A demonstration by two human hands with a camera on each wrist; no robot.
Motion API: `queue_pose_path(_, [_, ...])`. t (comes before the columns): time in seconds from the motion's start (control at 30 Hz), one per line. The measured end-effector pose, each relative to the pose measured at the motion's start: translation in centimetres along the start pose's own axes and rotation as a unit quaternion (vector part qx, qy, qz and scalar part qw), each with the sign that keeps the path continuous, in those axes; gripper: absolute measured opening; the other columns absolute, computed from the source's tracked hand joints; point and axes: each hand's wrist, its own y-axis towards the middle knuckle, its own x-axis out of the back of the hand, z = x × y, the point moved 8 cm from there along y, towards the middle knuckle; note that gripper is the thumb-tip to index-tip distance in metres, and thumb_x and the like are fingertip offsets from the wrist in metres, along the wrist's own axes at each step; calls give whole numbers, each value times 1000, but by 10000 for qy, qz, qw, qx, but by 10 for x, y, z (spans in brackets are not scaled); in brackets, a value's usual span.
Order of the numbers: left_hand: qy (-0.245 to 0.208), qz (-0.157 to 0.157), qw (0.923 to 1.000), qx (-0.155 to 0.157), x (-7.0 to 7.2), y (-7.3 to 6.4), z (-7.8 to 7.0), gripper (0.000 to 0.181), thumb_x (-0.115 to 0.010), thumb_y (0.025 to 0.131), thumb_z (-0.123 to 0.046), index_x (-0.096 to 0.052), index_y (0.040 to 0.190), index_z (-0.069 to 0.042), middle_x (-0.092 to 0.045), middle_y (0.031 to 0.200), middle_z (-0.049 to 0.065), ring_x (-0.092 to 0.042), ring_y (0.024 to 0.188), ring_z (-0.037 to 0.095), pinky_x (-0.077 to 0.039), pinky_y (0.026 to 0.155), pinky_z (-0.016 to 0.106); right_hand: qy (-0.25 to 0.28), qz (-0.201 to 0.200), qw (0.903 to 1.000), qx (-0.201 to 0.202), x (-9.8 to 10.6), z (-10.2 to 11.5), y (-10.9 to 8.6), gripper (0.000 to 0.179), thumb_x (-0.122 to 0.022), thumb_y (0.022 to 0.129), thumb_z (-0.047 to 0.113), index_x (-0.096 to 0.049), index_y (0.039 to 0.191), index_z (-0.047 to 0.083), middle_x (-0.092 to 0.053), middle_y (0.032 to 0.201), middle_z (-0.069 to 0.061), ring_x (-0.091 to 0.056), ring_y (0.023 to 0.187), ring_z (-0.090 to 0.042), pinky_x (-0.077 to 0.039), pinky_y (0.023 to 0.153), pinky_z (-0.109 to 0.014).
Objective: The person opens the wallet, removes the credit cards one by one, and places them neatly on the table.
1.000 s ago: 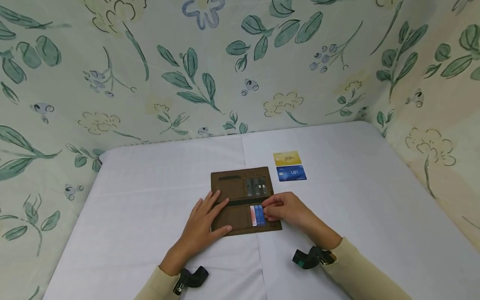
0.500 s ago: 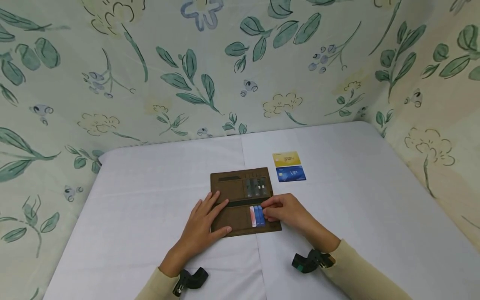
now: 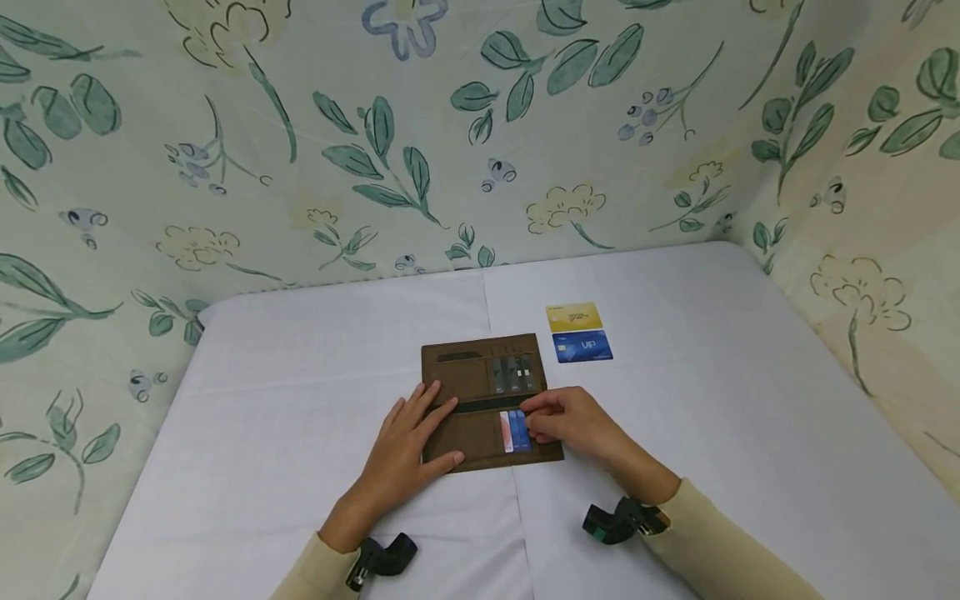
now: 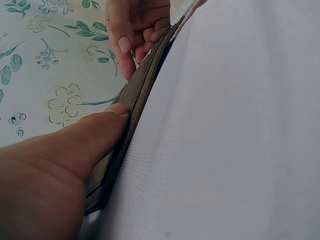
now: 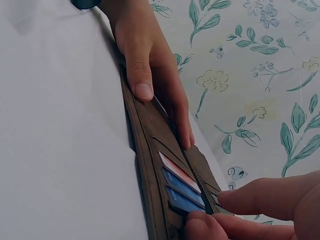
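A brown wallet [image 3: 476, 435] lies opened out on the white-covered table. My left hand [image 3: 405, 442] rests spread over its left edge, the thumb near the lower corner. At the wallet's lower right, a white-and-pink card [image 3: 506, 432] and blue cards [image 5: 185, 199] sit overlapped in the slots, partly hidden by the leather. My right hand [image 3: 577, 421], fingers curled, pinches the rightmost blue card at its edge. In the right wrist view its thumb is against that card's end and the index finger reaches toward the wallet's fold.
Beyond the wallet's right side lie a yellow card [image 3: 574, 317] and a blue VIP card [image 3: 582, 347], one above the other. Dark clear-looking slots [image 3: 513, 374] show on the wallet's upper half. A floral curtain [image 3: 480, 150] stands behind the table [image 3: 300, 375].
The right index fingertip has shifted slightly left toward the wallet's fold. The left hand, wallet and loose cards have stayed in place.
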Motion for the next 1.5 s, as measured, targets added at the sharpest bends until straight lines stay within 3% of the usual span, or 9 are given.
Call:
queue_pose_path(0.6, [-112,95,9999,-32,-1,-1,0,71,-52,81,-60,-37,139,-23,-22,148,6,-16,135,30,-14,105,52,-13,192,9998,-12,-2,3,-5,23,-62,83,9,-64,105,3,-63,88,-8,-59,76,-18,-53,70,-30])
queue_pose_path(0.83, [-170,140,9998,-20,-2,-1,0,70,-52,81,-60,-36,139,-23,-21,148,6,-15,136,30,-13,105,52,240,272,9991,-238,-5,4,-8,24,-54,85,0,-58,109,0,-58,92,-11,-56,81,-19,-52,75,-31])
queue_pose_path(1.07, [-53,79,10000,-29,-1,-1,-1,71,-52,80,-61,-37,139,-23,-22,148,6,-16,135,30,-14,105,52,327,353,9987,-155,-7,10,-11,27,-50,86,-3,-54,112,-4,-55,96,-14,-55,84,-20,-51,75,-30])
queue_pose_path(1.5, [-112,75,9999,34,-1,0,0,71,-54,80,-60,-37,139,-24,-22,148,6,-16,135,29,-14,105,51,64,72,9998,-180,-8,13,-12,24,-53,86,3,-57,109,0,-57,93,-10,-56,81,-19,-52,73,-30])
